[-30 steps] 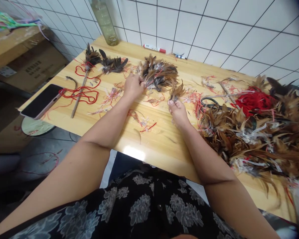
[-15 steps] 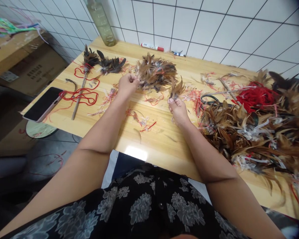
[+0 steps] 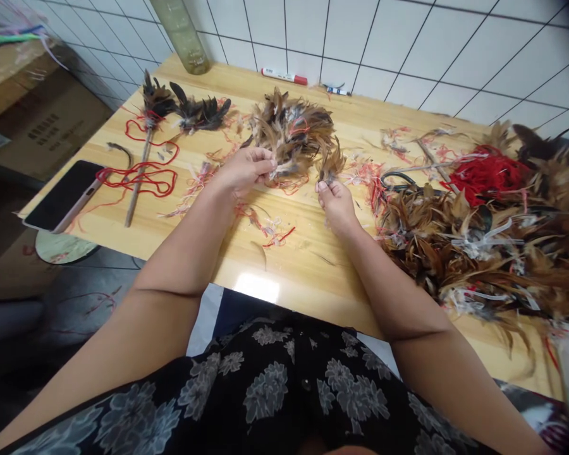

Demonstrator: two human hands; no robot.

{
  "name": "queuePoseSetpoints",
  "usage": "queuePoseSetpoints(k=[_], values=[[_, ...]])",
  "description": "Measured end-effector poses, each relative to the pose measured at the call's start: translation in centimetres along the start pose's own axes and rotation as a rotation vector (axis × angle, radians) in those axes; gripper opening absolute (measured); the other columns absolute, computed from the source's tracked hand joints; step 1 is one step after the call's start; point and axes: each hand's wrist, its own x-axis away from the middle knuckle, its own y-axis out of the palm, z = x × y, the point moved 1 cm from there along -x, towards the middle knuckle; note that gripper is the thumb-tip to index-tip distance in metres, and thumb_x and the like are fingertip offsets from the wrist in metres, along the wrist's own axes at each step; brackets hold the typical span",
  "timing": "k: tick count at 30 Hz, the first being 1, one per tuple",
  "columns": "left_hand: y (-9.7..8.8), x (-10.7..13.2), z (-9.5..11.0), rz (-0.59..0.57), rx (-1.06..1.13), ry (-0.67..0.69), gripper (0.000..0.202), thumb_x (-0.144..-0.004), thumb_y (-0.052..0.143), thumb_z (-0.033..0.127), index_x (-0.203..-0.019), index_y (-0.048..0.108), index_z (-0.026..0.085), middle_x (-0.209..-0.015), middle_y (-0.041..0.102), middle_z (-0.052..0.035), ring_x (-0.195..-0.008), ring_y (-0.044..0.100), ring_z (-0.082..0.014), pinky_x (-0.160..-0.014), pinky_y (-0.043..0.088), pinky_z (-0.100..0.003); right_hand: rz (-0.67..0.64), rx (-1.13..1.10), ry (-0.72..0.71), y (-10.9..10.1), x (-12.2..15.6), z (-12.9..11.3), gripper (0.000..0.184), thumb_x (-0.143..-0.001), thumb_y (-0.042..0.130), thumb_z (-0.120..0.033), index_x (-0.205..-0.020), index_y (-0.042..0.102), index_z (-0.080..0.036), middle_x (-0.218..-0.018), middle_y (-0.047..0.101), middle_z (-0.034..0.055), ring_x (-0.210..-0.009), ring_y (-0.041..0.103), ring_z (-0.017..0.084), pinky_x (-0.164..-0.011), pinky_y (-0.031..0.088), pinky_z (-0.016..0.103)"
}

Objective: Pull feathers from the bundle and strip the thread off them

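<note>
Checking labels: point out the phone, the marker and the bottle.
phone [image 3: 59, 197]: head view, middle of its dark screen.
marker [image 3: 282, 76]: head view, on the white barrel.
bottle [image 3: 177, 31]: head view, on its greenish body.

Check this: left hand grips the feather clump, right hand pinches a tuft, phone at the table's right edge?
No. The head view shows the phone at the table's left edge. The left hand grips the clump; the right hand pinches a tuft.
</note>
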Motion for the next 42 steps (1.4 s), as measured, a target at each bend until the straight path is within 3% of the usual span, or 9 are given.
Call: queuePoseSetpoints(k=[4, 7, 10, 13, 21, 26, 31, 37, 42], values=[[-0.8, -0.2, -0.5, 0.062, -0.333, 0.134, 0.020, -0.073, 0.085, 0.006, -0.073, 0.072, 0.021, -0.067, 0.066, 0.0019, -0.065, 0.054, -0.0162, -0.066, 0.043, -0.028, 0.001, 0.003, -0.027, 0.1, -0.2, 0.3, 0.049, -0.107, 0.079, -0.063, -0.087, 0.054, -0.026, -0.065, 0.042, -0.0091, -0.061, 0.034, 0.011, -0.064, 0.028, 0.031], [-1.9, -0.3, -0.5, 0.133, -0.438, 0.186, 0.017, -0.075, 0.084, 0.007, -0.078, 0.078, 0.022, -0.071, 0.069, -0.0005, -0.073, 0.059, -0.0214, -0.076, 0.050, -0.033, 0.000, 0.007, -0.016, 0.1, -0.2, 0.3, 0.047, -0.110, 0.078, -0.058, -0.086, 0.053, -0.026, -0.065, 0.042, -0.0084, -0.062, 0.035, 0.011, -0.065, 0.028, 0.031], [-2.6, -0.2, -0.3, 0.167, -0.491, 0.168, 0.022, -0.074, 0.086, 0.005, -0.071, 0.076, 0.023, -0.065, 0.059, -0.0009, -0.076, 0.061, -0.0253, -0.085, 0.053, -0.038, -0.010, 0.017, -0.027, 0.0, -0.2, 0.3, 0.046, -0.110, 0.078, -0.057, -0.086, 0.054, -0.026, -0.068, 0.044, -0.0069, -0.065, 0.039, 0.012, -0.067, 0.030, 0.031], [-2.3, -0.1, -0.1, 0.117, -0.465, 0.159, 0.023, -0.074, 0.087, 0.003, -0.071, 0.076, 0.023, -0.062, 0.053, -0.0001, -0.080, 0.062, -0.0267, -0.091, 0.055, -0.040, -0.006, 0.033, -0.079, -0.1, -0.2, 0.2, 0.049, -0.106, 0.081, -0.063, -0.086, 0.056, -0.025, -0.073, 0.047, -0.0044, -0.072, 0.044, 0.013, -0.069, 0.034, 0.030], [-1.1, 0.0, 0.0, 0.056, -0.609, 0.185, 0.024, -0.064, 0.085, 0.004, -0.071, 0.072, 0.023, -0.067, 0.054, -0.0005, -0.090, 0.066, -0.0305, -0.105, 0.056, -0.046, -0.008, 0.029, -0.035, -0.1, 0.0, 0.1, 0.043, -0.110, 0.077, -0.053, -0.086, 0.056, -0.025, -0.069, 0.046, -0.0063, -0.067, 0.039, 0.012, -0.070, 0.033, 0.032], [-1.4, -0.3, -0.4, 0.114, -0.639, 0.209, 0.021, -0.071, 0.083, 0.009, -0.071, 0.067, 0.023, -0.069, 0.058, -0.0018, -0.093, 0.068, -0.0304, -0.101, 0.055, -0.043, 0.038, 0.051, -0.078, 0.0, 0.0, 0.1, 0.052, -0.105, 0.080, -0.067, -0.085, 0.055, -0.026, -0.070, 0.046, -0.0052, -0.071, 0.041, 0.014, -0.069, 0.033, 0.031], [-1.3, 0.4, 0.8, 0.232, -0.361, 0.210, 0.024, -0.091, 0.091, 0.022, -0.085, 0.068, 0.021, -0.076, 0.062, -0.0013, -0.084, 0.063, -0.0212, -0.084, 0.053, -0.036, -0.003, 0.041, -0.047, -0.1, -0.2, 0.5, 0.052, -0.106, 0.079, -0.066, -0.086, 0.054, -0.026, -0.069, 0.045, -0.0065, -0.066, 0.039, 0.013, -0.068, 0.032, 0.032], [0.0, 1.6, 2.4, 0.033, -0.014, -0.014, 0.035, -0.098, 0.092, 0.017, -0.080, 0.062, 0.019, -0.071, 0.058, 0.0005, -0.063, 0.058, -0.0115, -0.064, 0.048, -0.026, 0.018, 0.034, -0.036, 0.0, -0.2, 0.4, 0.044, -0.109, 0.079, -0.053, -0.086, 0.055, -0.025, -0.068, 0.045, -0.0073, -0.065, 0.038, 0.012, -0.069, 0.032, 0.031], [1.3, 2.6, 2.7, -0.132, 0.190, -0.031, 0.038, -0.090, 0.104, 0.023, -0.081, 0.068, 0.019, -0.074, 0.066, -0.0016, -0.063, 0.063, -0.0136, -0.059, 0.051, -0.026, 0.030, 0.058, -0.076, 0.0, 0.0, 0.3, 0.043, -0.110, 0.076, -0.054, -0.085, 0.056, -0.025, -0.073, 0.051, -0.0041, -0.075, 0.050, 0.014, -0.074, 0.040, 0.030]])
